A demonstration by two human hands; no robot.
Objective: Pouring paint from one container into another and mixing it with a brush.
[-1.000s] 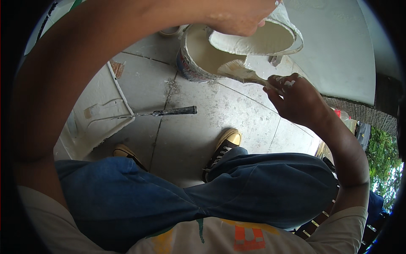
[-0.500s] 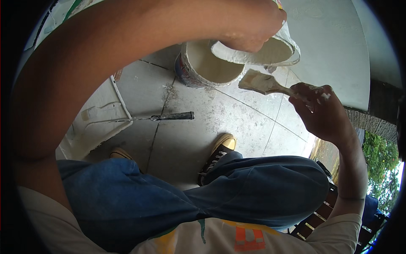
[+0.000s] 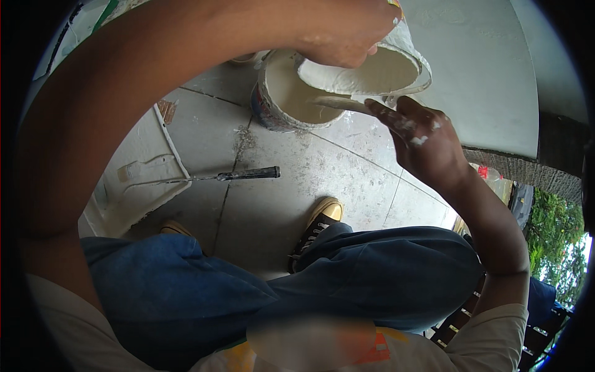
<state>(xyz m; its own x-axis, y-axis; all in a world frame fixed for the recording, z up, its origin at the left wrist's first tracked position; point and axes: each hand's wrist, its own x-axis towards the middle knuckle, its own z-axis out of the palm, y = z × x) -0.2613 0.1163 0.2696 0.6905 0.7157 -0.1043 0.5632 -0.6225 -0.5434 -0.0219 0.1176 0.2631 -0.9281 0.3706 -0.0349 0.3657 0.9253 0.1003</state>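
Fingers of the right hand [image 3: 420, 137], the nearer one, clasp a brush [image 3: 347, 104]; its long axis runs leftward from them, bristles [image 3: 326, 101] over the paint bucket [image 3: 274, 116]. Just above, the left hand [image 3: 344, 47] grips a tilted bucket [image 3: 384, 71].

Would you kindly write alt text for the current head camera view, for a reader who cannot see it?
A person's right hand holds a paintbrush over the rim of a bucket of pale paint, while the left hand holds a tilted, paint-coated container at the bucket. To the left, a dark-handled tool lies across a paint-smeared tray.
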